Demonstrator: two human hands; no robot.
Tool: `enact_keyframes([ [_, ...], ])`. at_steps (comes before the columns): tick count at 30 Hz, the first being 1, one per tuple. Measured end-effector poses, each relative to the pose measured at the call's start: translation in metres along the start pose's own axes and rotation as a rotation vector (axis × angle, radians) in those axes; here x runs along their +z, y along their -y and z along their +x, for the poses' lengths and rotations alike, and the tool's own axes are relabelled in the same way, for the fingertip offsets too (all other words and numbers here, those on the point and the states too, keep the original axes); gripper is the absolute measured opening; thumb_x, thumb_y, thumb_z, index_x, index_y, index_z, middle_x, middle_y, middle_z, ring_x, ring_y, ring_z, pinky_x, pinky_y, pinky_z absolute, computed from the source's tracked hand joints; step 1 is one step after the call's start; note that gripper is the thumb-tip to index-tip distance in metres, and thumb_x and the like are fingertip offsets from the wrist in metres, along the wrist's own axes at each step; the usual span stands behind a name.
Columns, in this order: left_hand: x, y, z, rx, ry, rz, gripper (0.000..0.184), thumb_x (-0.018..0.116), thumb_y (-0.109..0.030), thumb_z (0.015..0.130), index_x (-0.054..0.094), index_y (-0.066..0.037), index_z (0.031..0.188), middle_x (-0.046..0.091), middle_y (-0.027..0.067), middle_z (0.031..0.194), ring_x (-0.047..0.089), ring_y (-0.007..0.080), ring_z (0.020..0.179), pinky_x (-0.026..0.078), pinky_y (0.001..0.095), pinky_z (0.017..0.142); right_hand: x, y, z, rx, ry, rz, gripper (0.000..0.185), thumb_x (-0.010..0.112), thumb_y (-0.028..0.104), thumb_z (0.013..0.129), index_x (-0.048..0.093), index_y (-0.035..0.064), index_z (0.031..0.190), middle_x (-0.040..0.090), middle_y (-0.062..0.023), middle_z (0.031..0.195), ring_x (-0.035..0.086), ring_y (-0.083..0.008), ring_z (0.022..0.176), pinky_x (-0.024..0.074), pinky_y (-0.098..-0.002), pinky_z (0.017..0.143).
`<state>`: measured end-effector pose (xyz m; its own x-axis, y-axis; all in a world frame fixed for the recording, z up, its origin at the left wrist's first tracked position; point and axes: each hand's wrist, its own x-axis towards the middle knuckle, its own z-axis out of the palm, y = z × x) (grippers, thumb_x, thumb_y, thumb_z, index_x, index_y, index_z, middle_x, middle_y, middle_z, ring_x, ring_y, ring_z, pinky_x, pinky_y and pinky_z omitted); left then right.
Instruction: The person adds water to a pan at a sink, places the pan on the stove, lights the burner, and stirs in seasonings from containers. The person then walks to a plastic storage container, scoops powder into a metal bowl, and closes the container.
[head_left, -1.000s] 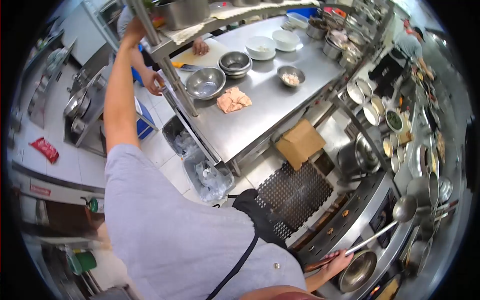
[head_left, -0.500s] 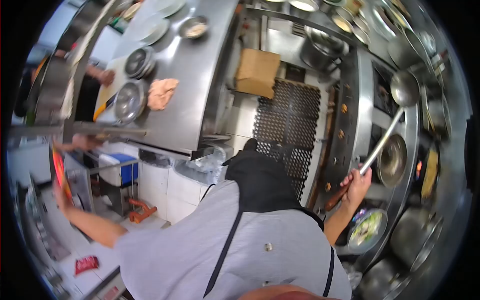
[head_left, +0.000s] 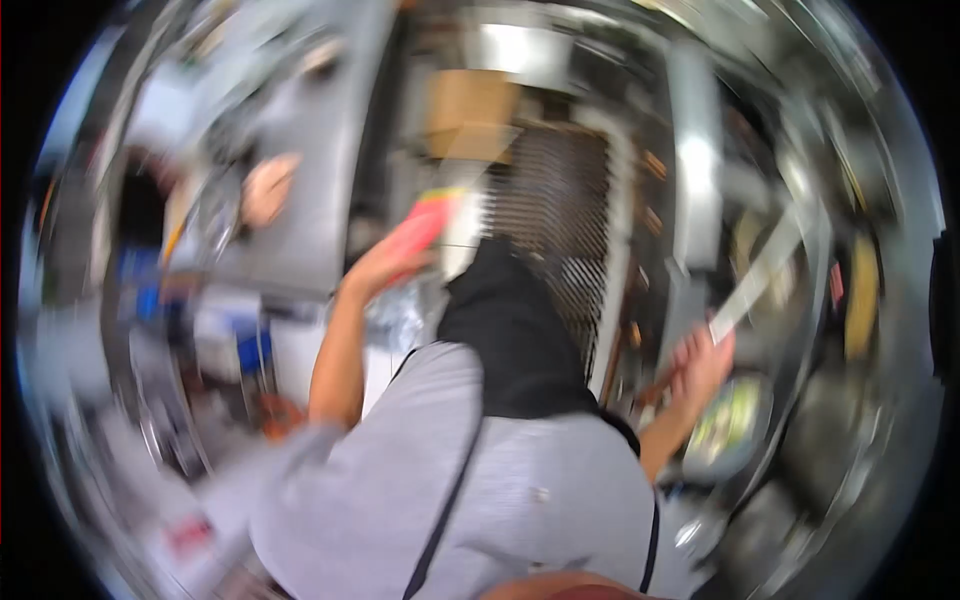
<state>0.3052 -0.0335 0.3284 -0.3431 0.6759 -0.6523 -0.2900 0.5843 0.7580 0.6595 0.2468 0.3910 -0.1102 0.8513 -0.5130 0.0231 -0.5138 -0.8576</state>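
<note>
The view is smeared by motion. My right hand [head_left: 700, 365] is closed around the handle of a long ladle [head_left: 757, 277], whose metal shaft slants up and right over the stove. Its bowl end is blurred. My left hand [head_left: 382, 268] is closed on a flat pink-red item [head_left: 425, 222] with a yellow band, held over the floor gap beside the steel counter; it looks like a packet, but blur hides its kind. Close to my right forearm sits a bowl of pale green and white food [head_left: 728, 425].
A steel counter [head_left: 318, 190] on the left carries a pinkish lump [head_left: 268, 190] and blurred bowls. A cardboard box [head_left: 470, 112] and black perforated mat [head_left: 550, 200] lie ahead. The stove edge [head_left: 697, 150] runs along the right, with pans beyond. A person stands behind the counter.
My left hand has swung from the far left, near another person's hand, to the middle with the pink-red item. My right hand still grips the ladle. The view has shifted and blurred.
</note>
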Motion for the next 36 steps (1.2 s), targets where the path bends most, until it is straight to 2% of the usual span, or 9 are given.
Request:
enact_keyframes([
  [2, 0.03, -0.007, 0.103, 0.445, 0.228, 0.083, 0.056, 0.067, -0.019, 0.079, 0.052, -0.008, 0.131, 0.066, 0.0068, 0.102, 0.062, 0.015, 0.089, 0.049, 0.0321, 0.076, -0.018, -0.01, 0.005, -0.065, 0.019, -0.019, 0.033, 0.05, 0.001, 0.085, 0.043, 0.005, 0.118, 0.038, 0.0021, 0.059, 0.035, -0.007, 0.042, 0.0317, -0.0223, 0.035],
  [3, 0.049, -0.035, 0.149, 0.642, 0.217, 0.603, 0.055, 0.063, -0.014, 0.076, 0.054, -0.011, 0.13, 0.066, 0.0131, 0.107, 0.06, 0.0218, 0.103, 0.047, 0.0374, 0.086, -0.027, -0.011, 0.006, -0.093, 0.003, -0.129, 0.032, 0.049, 0.001, 0.085, 0.042, 0.0038, 0.117, 0.038, 0.0008, 0.06, 0.037, -0.0075, 0.043, 0.0333, -0.0233, 0.035],
  [6, 0.152, -0.081, 0.296, 0.6, 0.535, 0.84, 0.044, 0.055, -0.008, 0.07, 0.063, -0.012, 0.113, 0.067, 0.0142, 0.101, 0.063, 0.0303, 0.096, 0.047, 0.0414, 0.08, -0.037, -0.014, 0.003, -0.143, -0.038, -0.182, 0.034, 0.047, -0.001, 0.083, 0.041, 0.0038, 0.116, 0.04, -0.0018, 0.061, 0.039, -0.0095, 0.042, 0.035, -0.0252, 0.033],
  [10, 0.272, -0.144, 0.344, 0.561, 0.591, 1.152, 0.032, 0.056, -0.011, 0.072, 0.067, -0.014, 0.103, 0.068, 0.0106, 0.099, 0.063, 0.0322, 0.095, 0.049, 0.0445, 0.075, -0.035, -0.005, -0.023, -0.092, -0.192, -0.195, 0.035, 0.045, -0.002, 0.08, 0.041, 0.0051, 0.114, 0.041, -0.003, 0.062, 0.04, -0.0096, 0.042, 0.0366, -0.025, 0.034],
  [16, 0.376, -0.162, 0.382, 0.407, 0.437, 1.252, 0.025, 0.064, -0.015, 0.075, 0.071, -0.012, 0.099, 0.068, 0.0079, 0.106, 0.065, 0.0286, 0.099, 0.052, 0.0445, 0.077, -0.028, -0.002, -0.034, 0.029, -0.394, -0.119, 0.054, 0.045, -0.001, 0.08, 0.037, 0.0059, 0.133, 0.041, -0.0016, 0.061, 0.039, -0.0076, 0.041, 0.0362, -0.0232, 0.033],
  [18, 0.407, -0.133, 0.415, 0.452, 0.372, 1.06, 0.02, 0.063, -0.02, 0.079, 0.072, -0.012, 0.095, 0.071, 0.0077, 0.097, 0.066, 0.0264, 0.093, 0.052, 0.0421, 0.075, -0.022, 0.005, -0.04, 0.013, -0.392, -0.046, 0.028, 0.048, 0.003, 0.086, 0.042, 0.0126, 0.112, 0.037, 0.0002, 0.057, 0.036, -0.0084, 0.04, 0.0316, -0.0246, 0.031],
  [20, 0.381, -0.14, 0.403, 0.45, 0.459, 1.086, 0.024, 0.062, -0.027, 0.081, 0.07, -0.012, 0.099, 0.069, 0.0099, 0.101, 0.065, 0.0277, 0.095, 0.051, 0.043, 0.078, -0.03, -0.005, -0.036, 0.145, -0.475, -0.059, 0.038, 0.051, 0.003, 0.087, 0.043, 0.0125, 0.123, 0.038, 0.003, 0.058, 0.035, -0.0063, 0.041, 0.0293, -0.0234, 0.032],
  [24, 0.378, -0.156, 0.394, 0.441, 0.434, 1.135, 0.034, 0.058, -0.037, 0.085, 0.064, -0.016, 0.111, 0.065, 0.013, 0.112, 0.062, 0.0304, 0.105, 0.049, 0.0448, 0.088, -0.029, -0.003, -0.036, 0.068, -0.492, 0.046, 0.031, 0.05, -0.001, 0.082, 0.041, 0.0065, 0.11, 0.044, -0.0033, 0.061, 0.042, -0.0122, 0.04, 0.0355, -0.0266, 0.034],
  [36, 0.374, -0.152, 0.356, 0.515, 0.529, 1.268, 0.04, 0.056, -0.018, 0.082, 0.057, -0.02, 0.121, 0.064, 0.0095, 0.117, 0.06, 0.0311, 0.11, 0.05, 0.0448, 0.088, -0.042, -0.018, -0.045, 0.064, -0.375, 0.07, 0.026, 0.048, -0.004, 0.081, 0.04, 0.0042, 0.105, 0.045, -0.0049, 0.061, 0.043, -0.0116, 0.039, 0.0385, -0.0257, 0.034],
])
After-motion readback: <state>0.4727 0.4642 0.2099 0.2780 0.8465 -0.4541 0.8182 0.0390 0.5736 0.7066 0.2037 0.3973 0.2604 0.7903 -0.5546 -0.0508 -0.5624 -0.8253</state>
